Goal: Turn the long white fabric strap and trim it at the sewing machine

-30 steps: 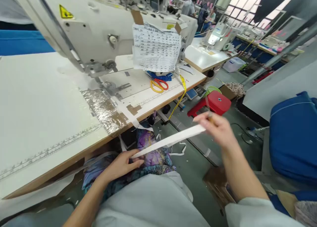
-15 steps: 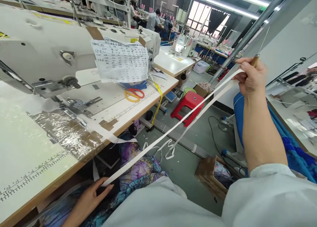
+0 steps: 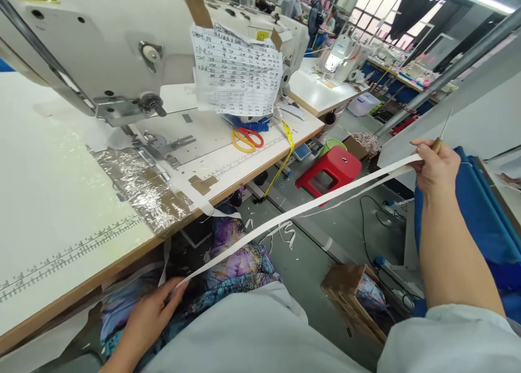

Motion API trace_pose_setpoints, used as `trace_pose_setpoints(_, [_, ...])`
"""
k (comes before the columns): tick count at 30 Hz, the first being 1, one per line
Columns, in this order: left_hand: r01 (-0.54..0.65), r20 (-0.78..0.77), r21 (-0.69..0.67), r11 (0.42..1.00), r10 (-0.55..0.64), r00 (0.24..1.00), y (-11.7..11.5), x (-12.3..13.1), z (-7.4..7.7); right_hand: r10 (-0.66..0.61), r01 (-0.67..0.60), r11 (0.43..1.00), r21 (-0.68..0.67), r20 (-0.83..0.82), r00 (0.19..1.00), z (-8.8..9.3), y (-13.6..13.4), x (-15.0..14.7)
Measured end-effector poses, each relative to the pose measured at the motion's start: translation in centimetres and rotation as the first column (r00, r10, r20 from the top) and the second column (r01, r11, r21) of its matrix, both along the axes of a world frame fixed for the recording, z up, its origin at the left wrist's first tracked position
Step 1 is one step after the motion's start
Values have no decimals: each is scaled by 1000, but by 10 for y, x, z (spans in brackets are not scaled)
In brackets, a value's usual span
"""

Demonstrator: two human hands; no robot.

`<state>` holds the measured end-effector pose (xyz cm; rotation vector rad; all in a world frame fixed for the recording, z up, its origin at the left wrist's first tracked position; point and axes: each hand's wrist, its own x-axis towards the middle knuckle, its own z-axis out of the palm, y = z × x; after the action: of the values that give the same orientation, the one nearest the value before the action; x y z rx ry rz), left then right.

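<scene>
A long white fabric strip (image 3: 285, 217) runs between my two hands, across the front of my lap. My left hand (image 3: 152, 313), low beside the table edge, pinches its near end between thumb and fingers. Raised at the right, my right hand (image 3: 439, 166) is closed on the far end of the strip. That same hand also holds an awl (image 3: 437, 144) with a wooden handle, its thin metal spike pointing up. A second, narrower length of strip trails below from the right hand. Patterned purple and blue fabric (image 3: 240, 261) covers my legs.
At the left stands a sewing machine (image 3: 122, 52) with a handwritten sheet (image 3: 238, 71) on it. Scissors (image 3: 247, 139) and a yellow tape measure (image 3: 287, 137) lie by its table edge. Beyond are a red stool (image 3: 337, 164), a cardboard box (image 3: 345, 294) and people working further back.
The view has turned, so the machine sits further right. My right hand is lower in the picture, and the strip bows slightly where it was straight. My left fingers have closed on the strip.
</scene>
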<state>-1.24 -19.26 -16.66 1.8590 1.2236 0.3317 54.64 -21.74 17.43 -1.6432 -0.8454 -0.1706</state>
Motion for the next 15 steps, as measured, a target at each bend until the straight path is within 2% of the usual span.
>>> trace_pose_setpoints(5, [-138, 6, -266, 954, 145, 989, -27, -32, 20, 33, -37, 993, -113, -31, 999, -41, 28, 9])
trace_pose_setpoints(8, [-235, -13, -358, 904, 246, 969, -36, -51, 26, 35, -36, 988, -150, -12, 999, -53, 56, 16])
trace_pose_setpoints(11, [-299, 15, -382, 875, 329, 944, -46, -52, 23, 113, -107, 985, -137, 31, 993, -49, 89, 12])
trace_pose_setpoints(15, [-381, 64, -327, 865, 423, 904, -56, -16, 16, 289, -288, 957, -33, 96, 952, -23, 134, -18])
